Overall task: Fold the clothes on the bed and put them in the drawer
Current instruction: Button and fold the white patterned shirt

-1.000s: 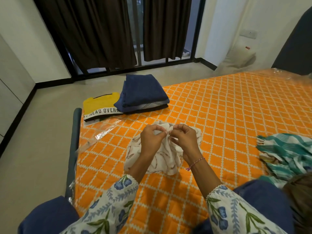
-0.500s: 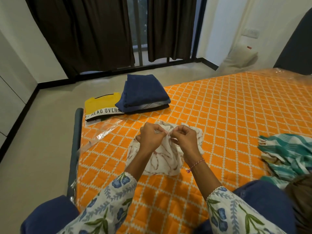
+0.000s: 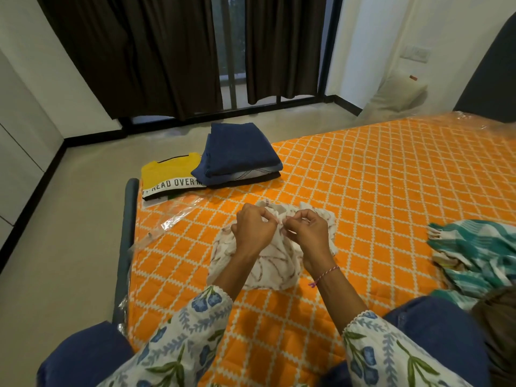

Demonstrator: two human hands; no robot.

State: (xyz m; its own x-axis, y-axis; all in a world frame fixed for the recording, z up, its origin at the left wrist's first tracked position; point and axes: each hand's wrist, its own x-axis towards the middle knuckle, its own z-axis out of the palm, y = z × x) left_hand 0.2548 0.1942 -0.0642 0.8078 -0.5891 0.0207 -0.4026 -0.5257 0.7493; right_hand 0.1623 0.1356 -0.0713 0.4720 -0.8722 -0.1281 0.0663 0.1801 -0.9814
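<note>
A crumpled white garment with a reddish-brown print lies on the orange quilted bed in front of me. My left hand and my right hand sit close together above it, each pinching a bit of its upper edge between thumb and fingers. Folded dark blue clothes are stacked at the bed's far left corner. Beside them lies a folded yellow shirt with a lettered band.
A heap of unfolded teal-and-white striped cloth lies at the right, with a brown garment near my knee. Loose clear plastic sticks out at the bed's left edge. Floor and dark curtains lie beyond.
Both hands have stayed pinched on the white garment's edge, working it slightly; the head view has shifted a little. The folded stacks have not moved.
</note>
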